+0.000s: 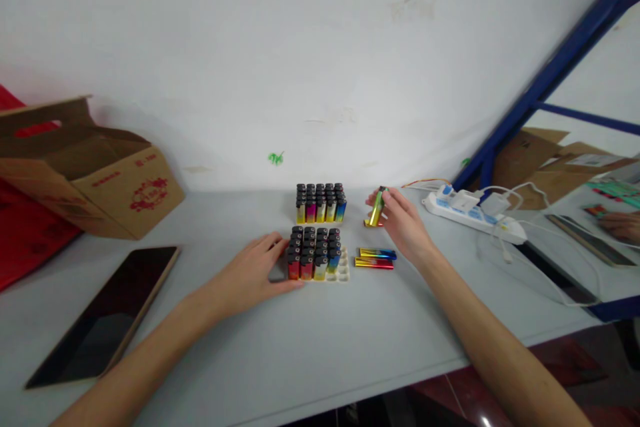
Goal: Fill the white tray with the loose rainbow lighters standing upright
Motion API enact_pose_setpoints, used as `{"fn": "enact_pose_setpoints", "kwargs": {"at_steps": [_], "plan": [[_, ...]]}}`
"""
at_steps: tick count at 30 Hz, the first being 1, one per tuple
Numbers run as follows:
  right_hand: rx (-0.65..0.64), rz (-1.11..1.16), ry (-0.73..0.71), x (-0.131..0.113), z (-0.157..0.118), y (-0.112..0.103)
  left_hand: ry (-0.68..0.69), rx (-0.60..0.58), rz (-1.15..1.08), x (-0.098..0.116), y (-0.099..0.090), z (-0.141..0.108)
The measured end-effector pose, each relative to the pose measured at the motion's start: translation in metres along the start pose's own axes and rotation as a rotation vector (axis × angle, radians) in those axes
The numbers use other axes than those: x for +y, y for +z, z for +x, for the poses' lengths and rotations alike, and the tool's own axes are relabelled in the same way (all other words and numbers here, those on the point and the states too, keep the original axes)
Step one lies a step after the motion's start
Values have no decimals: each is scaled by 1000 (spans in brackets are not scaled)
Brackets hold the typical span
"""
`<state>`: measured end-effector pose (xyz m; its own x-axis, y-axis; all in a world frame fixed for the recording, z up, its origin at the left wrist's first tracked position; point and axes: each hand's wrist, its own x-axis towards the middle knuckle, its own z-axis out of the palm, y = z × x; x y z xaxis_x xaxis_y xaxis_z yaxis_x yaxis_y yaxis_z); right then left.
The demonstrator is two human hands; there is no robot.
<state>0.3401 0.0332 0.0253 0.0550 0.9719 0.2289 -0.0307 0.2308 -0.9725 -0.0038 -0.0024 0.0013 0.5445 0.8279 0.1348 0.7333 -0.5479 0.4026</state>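
My right hand [400, 217] pinches a yellow-green lighter [377, 207], held tilted above another lighter lying on the table. My left hand [260, 267] rests at the left side of the front tray [343, 273], thumb and fingers spread around its left corner. Upright lighters [307, 265] with black tops fill most of that tray, while cups on its right side show bare. Behind it stands a second block of upright lighters [321, 205]. Between the front tray and my right forearm lie a blue-yellow lighter [377, 253] and a red-yellow lighter [375, 263].
A cardboard box [125, 190] and a dark tablet [105, 313] are on the left of the table [300, 347]. On the right lie a white power strip [475, 217] with cables and a dark phone-like object [555, 273]. Past the blue frame [540, 90], another person's hand shows.
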Motion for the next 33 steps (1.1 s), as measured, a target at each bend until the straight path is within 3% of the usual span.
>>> {"fn": "enact_pose_setpoints", "kwargs": {"at_steps": [7,13,16,28,33], "plan": [[-190,79,98,-6,-17,25,4,-13,4,0,1,0],[-120,-453,-200,2,-30,32,3,-13,-21,1,-1,0],[-128,-587,-247,4,-33,36,-5,-13,-23,3,-2,0],[-155,-615,-206,12,-33,43,8,7,-7,0,-1,-1],[-262,-576,-232,2,-37,44,-3,-13,-16,1,-1,-1]]}}
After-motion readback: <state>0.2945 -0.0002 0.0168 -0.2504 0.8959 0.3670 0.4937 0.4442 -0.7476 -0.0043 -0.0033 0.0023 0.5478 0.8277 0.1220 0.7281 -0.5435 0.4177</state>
